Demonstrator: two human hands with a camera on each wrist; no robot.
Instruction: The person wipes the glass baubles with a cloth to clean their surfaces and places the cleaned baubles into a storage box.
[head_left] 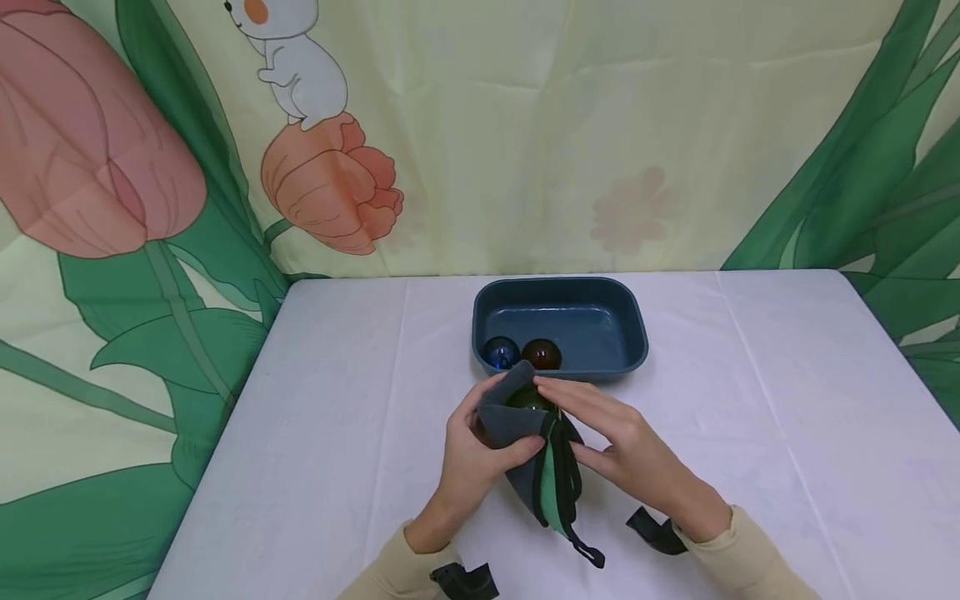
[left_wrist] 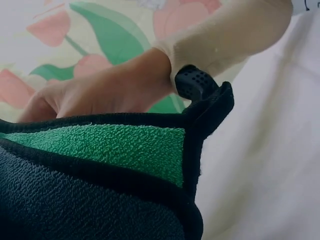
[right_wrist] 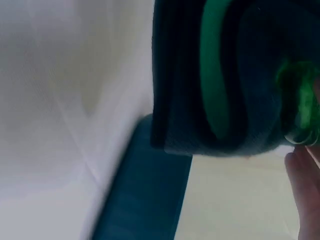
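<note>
A dark blue-grey cloth [head_left: 501, 423] with black edging, a green terry side and a hanging black loop is folded round a green glass ball [head_left: 529, 398]. My left hand [head_left: 474, 460] holds the cloth from the left, thumb pressed on its front. From the right, my right hand [head_left: 637, 446] grips the cloth, its fingers by the ball's upper side and its thumb lower on the folds. The left wrist view has the cloth's green side [left_wrist: 110, 150] close up. In the right wrist view, fingers [right_wrist: 302, 182] touch near the green ball [right_wrist: 302, 100], partly covered by cloth.
Just beyond the hands, a blue rectangular tub [head_left: 592, 323] stands on the white-covered table [head_left: 330, 417]. A blue glass ball [head_left: 501, 352] and a brown one [head_left: 542, 354] lie in its near left corner. A flower-printed curtain [head_left: 487, 142] hangs behind.
</note>
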